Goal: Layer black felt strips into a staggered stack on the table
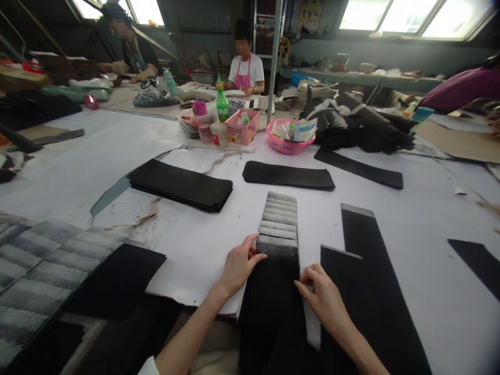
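A fanned stack of black fabric strips (278, 234) with grey-glued ends lies on the white table (410, 229) in front of me. My left hand (239, 264) rests on the stack's left edge, thumb and fingers pinching the top black strip. My right hand (322, 297) lies on the right edge of the same stack, fingers curled against the fabric. More black strips (367, 271) lie just to the right.
Two piles of black pieces (182, 184) (288, 175) lie further back, with a long strip (357, 167) to their right. A pink basket (242, 126), a pink bowl (286, 138) and a green bottle (222, 101) stand behind. Two people sit at the far side. Grey-striped pieces (42, 260) lie left.
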Tool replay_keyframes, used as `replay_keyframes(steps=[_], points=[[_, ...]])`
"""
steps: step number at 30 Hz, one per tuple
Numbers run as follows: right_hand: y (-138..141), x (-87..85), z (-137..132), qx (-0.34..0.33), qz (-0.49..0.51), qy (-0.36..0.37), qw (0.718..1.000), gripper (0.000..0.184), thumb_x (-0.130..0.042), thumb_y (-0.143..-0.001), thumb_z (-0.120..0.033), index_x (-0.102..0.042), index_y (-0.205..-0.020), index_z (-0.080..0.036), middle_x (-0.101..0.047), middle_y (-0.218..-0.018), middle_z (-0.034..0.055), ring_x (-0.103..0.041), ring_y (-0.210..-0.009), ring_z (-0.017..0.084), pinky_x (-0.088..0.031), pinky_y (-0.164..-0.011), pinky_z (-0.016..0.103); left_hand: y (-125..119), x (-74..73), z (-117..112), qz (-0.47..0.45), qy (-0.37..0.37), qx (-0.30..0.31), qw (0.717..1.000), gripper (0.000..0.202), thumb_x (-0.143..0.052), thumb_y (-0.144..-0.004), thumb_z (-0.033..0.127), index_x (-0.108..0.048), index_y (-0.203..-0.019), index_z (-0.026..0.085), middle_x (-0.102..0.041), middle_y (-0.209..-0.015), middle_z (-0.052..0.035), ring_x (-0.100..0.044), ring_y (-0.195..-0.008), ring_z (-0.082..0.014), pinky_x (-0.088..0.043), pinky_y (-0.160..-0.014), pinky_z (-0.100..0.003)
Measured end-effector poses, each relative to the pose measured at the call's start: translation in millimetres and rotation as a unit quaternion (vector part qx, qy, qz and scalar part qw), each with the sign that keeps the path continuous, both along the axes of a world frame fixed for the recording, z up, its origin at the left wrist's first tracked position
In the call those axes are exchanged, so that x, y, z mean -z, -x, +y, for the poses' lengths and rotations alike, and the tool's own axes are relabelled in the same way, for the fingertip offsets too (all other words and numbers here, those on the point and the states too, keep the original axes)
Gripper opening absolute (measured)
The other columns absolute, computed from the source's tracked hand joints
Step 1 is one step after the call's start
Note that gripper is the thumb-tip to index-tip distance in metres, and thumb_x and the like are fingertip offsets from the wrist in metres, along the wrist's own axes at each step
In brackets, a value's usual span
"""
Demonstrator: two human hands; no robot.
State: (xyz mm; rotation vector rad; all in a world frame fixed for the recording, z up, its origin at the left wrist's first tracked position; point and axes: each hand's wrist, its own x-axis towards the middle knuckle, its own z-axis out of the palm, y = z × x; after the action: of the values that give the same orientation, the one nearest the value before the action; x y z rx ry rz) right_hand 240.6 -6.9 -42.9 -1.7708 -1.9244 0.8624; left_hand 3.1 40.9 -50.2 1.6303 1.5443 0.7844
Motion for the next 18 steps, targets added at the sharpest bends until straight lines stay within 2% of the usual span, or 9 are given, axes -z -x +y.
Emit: replay_keyframes(steps=[5, 7, 11, 14, 18], points=[[-2, -1.9, -1, -0.011, 0.003, 0.019, 1.000, 0.019, -0.048, -0.090, -0.029, -0.048, -0.072, -0.023, -0.053, -0.083, 0.0012, -0.054, -0.072, 0.017, -0.041, -0.066, 0.031, 5, 5.1, 6, -0.112, 0.034, 0.000, 0.993, 0.041, -0.057, -0.087, 0.035, -0.053, -0.124, 0.019, -0.057, -0.075, 0.0035, -0.054, -0.061, -0.0109, -0.045, -0.064, -0.024], [-3, -0.1, 0, -0.010, -0.004, 0.023, 1.000, 0.020, -0.048, -0.090, -0.030, -0.049, -0.071, -0.023, -0.053, -0.083, 0.0011, -0.054, -0.071, 0.017, -0.040, -0.064, 0.031, 6, 4.0, 5, -0.114, 0.029, 0.005, 0.993, 0.036, -0.057, -0.088, 0.032, -0.054, -0.121, 0.018, -0.059, -0.077, 0.0024, -0.054, -0.063, -0.0113, -0.046, -0.064, -0.024], [-5, 4.4, 3, -0.012, -0.021, 0.023, 0.999, 0.021, -0.050, -0.088, -0.031, -0.049, -0.069, -0.023, -0.054, -0.081, 0.0007, -0.054, -0.069, 0.017, -0.040, -0.063, 0.030, 0, -2.7, -13, 0.020, -0.053, 0.009, 0.998, 0.031, -0.060, -0.086, 0.026, -0.057, -0.117, 0.023, -0.060, -0.091, -0.0010, -0.058, -0.078, -0.0154, -0.049, -0.077, -0.029], [-5, 6.6, 4, -0.008, -0.029, 0.025, 0.999, 0.021, -0.050, -0.087, -0.032, -0.048, -0.069, -0.023, -0.054, -0.079, 0.0002, -0.054, -0.068, 0.017, -0.039, -0.062, 0.030, -8, -6.1, -32, 0.128, -0.125, 0.025, 0.984, 0.034, -0.063, -0.085, 0.024, -0.057, -0.119, 0.024, -0.057, -0.107, -0.0061, -0.056, -0.099, -0.0221, -0.049, -0.088, -0.037], [-6, 7.7, 4, -0.009, -0.025, 0.026, 0.999, 0.019, -0.050, -0.086, -0.032, -0.048, -0.069, -0.023, -0.054, -0.077, -0.0005, -0.055, -0.069, 0.017, -0.040, -0.062, 0.029, -13, -4.0, -46, 0.182, -0.174, 0.058, 0.966, 0.033, -0.065, -0.085, 0.026, -0.057, -0.117, 0.021, -0.053, -0.118, -0.0103, -0.051, -0.111, -0.0265, -0.048, -0.095, -0.044]])
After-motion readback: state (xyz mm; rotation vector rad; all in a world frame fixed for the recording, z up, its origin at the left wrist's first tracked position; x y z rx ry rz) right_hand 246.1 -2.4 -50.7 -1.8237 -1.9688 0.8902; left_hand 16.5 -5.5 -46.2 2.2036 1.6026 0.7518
